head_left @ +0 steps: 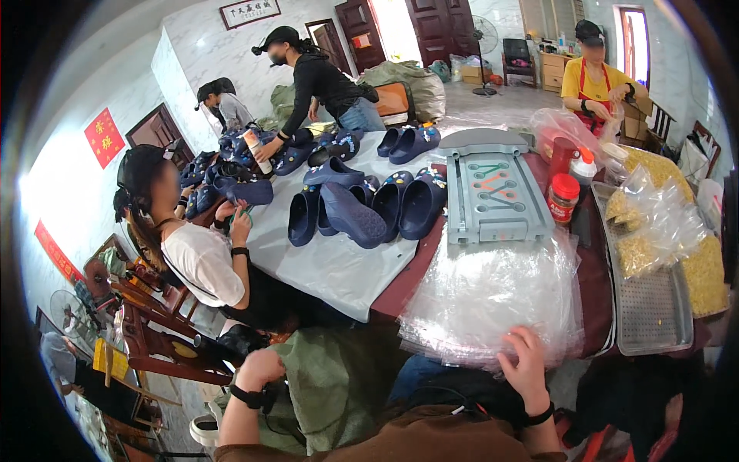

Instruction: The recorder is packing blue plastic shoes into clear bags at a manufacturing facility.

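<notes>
My left hand (262, 367) is closed at the raised edge of a green woven sack (327, 377), which hangs at my lap. To the right, my right hand (526, 363) has its fingers apart, resting at the near edge of a stack of clear plastic bags (493, 300). On the bags' far part stands a grey plastic folding stool (500, 189) with holes in its panel. Several navy clogs (350, 212) with small charms lie left of it on the sheeted table (315, 269), one showing its sole.
At right are a red-lidded jar (563, 198), a bottle (583, 165), and a perforated metal tray (654, 308) beside bags of small yellow pieces (643, 246). Co-workers (196, 254) handle clogs at left and far side; another person (596, 85) stands at far right.
</notes>
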### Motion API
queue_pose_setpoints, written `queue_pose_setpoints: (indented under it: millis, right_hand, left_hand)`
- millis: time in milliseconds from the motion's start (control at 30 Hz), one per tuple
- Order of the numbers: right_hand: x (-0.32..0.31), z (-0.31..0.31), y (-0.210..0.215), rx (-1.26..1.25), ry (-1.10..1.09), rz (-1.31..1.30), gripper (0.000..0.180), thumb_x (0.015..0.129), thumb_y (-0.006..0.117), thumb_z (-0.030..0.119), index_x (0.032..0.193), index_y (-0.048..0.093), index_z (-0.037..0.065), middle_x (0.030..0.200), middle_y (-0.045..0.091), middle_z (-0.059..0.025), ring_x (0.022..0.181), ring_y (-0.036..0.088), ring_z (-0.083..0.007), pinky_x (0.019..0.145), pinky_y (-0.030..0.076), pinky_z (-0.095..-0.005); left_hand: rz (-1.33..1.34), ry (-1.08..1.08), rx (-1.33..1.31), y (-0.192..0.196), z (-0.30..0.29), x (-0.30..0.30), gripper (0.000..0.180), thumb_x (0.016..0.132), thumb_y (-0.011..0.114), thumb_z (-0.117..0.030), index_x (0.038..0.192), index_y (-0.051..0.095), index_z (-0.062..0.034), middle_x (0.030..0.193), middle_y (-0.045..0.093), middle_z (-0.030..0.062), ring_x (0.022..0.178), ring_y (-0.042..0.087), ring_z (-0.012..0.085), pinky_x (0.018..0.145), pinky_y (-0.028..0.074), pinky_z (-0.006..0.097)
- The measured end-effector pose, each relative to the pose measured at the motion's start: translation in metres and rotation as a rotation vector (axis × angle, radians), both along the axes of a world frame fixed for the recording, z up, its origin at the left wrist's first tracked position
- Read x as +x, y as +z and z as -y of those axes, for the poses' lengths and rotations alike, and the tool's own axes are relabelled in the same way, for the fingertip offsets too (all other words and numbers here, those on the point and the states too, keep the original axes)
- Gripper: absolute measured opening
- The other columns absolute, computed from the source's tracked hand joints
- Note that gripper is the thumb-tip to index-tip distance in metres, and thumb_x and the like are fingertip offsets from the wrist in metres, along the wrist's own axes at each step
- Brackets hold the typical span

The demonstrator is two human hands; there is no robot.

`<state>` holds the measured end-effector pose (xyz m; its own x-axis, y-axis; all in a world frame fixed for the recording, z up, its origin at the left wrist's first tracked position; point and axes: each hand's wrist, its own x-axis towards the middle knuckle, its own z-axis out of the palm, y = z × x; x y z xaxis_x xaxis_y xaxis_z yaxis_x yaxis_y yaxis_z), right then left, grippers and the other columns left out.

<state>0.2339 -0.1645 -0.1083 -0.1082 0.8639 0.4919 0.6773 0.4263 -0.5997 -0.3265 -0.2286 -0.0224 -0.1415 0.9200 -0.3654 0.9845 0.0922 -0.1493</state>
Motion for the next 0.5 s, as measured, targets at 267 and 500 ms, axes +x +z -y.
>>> queue_pose_setpoints:
  millis: [267,500]
  right_hand:
    - [-0.008,-0.006,0.000,0.005,0.056,-0.015,0.037,0.076,0.077,0.010,0.111,0.068,0.002,0.124,0.061,-0.0169,0.119,0.056,-0.0392,0.101,0.046,-0.0479]
    - [-0.004,-0.004,0.004,0.007,0.074,0.003,0.038,0.076,0.079,0.013,0.111,0.068,0.002,0.123,0.062,-0.0174,0.119,0.056,-0.0413,0.103,0.045,-0.0496]
  left_hand:
    - [0.109,-0.269,0.633,0.090,-0.078,0.117,0.075,0.077,0.083,-0.023,0.143,0.051,-0.0102,0.141,0.052,0.0269,0.126,0.055,0.0439,0.100,0.050,0.047]
    - [0.019,-0.418,0.682,0.035,-0.225,0.151,0.100,0.070,0.089,-0.019,0.156,0.038,-0.0164,0.162,0.027,0.0296,0.149,0.030,0.0476,0.111,0.043,0.052]
